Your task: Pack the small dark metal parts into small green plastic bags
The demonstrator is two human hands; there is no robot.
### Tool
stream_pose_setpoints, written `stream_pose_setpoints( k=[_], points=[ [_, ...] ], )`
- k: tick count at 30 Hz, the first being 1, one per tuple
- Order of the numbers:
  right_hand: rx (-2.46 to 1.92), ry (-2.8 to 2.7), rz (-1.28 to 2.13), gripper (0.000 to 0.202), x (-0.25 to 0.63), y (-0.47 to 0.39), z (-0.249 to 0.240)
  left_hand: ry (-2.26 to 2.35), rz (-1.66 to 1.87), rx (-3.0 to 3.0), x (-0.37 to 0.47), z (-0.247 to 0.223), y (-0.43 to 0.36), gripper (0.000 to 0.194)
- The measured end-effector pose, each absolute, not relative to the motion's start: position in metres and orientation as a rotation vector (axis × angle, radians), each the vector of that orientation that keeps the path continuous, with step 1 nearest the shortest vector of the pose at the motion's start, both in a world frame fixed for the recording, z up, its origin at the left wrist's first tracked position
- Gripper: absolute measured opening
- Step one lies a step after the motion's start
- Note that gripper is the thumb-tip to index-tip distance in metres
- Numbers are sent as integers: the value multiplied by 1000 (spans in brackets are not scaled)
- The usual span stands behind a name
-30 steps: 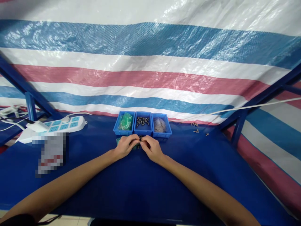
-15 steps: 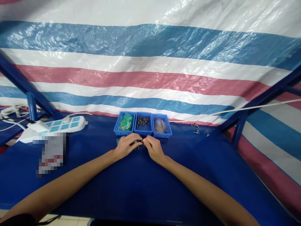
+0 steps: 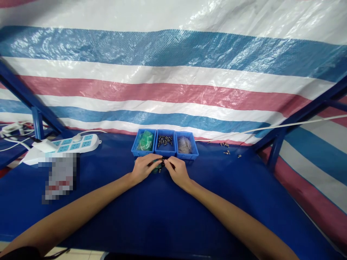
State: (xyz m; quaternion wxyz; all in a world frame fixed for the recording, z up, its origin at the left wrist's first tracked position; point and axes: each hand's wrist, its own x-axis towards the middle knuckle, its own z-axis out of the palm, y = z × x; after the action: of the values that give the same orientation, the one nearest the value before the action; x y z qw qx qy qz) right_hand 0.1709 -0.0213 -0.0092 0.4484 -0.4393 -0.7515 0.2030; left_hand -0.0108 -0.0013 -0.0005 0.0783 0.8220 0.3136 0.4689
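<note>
My left hand (image 3: 143,169) is closed, its thumb and fingers bent round something small and dark at their tips. A green piece (image 3: 157,168), perhaps a small board or bag, shows partly beneath its thumb, with a tiny metal part (image 3: 159,170) beside it. Against those fingertips, my right hand (image 3: 177,170) pinches with thumb and forefinger; what it grips is mostly hidden. Just beyond the hands stand three blue bins: the left bin (image 3: 133,151) has a green bag, the middle bin (image 3: 165,153) several small screw-like metal parts, and the right bin (image 3: 196,153) a clear bag of greyish contents.
Loose metal parts (image 3: 226,152) lie at the back right of the blue table (image 3: 173,216). A white power strip (image 3: 93,141) and a blurred-out packet (image 3: 62,173) are on the left. A white cable (image 3: 244,130) crosses before the striped sheet (image 3: 173,92).
The fingers of my left hand have shifted slightly, and more of the green piece shows under them. My right hand stays nearly in place, still pinching.
</note>
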Motion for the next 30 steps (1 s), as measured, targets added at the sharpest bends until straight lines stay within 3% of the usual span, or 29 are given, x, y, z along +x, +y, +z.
stream_pose_setpoints(
  k=[8, 14, 18, 30],
  points=[
    [-1075, -1815, 489, 31, 171, -24, -7, 809, 1444, 2458, -12, -5, 2, 22],
    [-1009, -1801, 486, 12, 171, -25, -9, 922, 1423, 2419, -13, -8, 2, 22],
    [-940, -1856, 482, 21, 171, -24, -13, 933, 1410, 2438, -13, -11, 2, 20],
    [-951, -1835, 486, 16, 172, -24, -10, 890, 1362, 2492, -12, -6, 2, 21]
  ],
)
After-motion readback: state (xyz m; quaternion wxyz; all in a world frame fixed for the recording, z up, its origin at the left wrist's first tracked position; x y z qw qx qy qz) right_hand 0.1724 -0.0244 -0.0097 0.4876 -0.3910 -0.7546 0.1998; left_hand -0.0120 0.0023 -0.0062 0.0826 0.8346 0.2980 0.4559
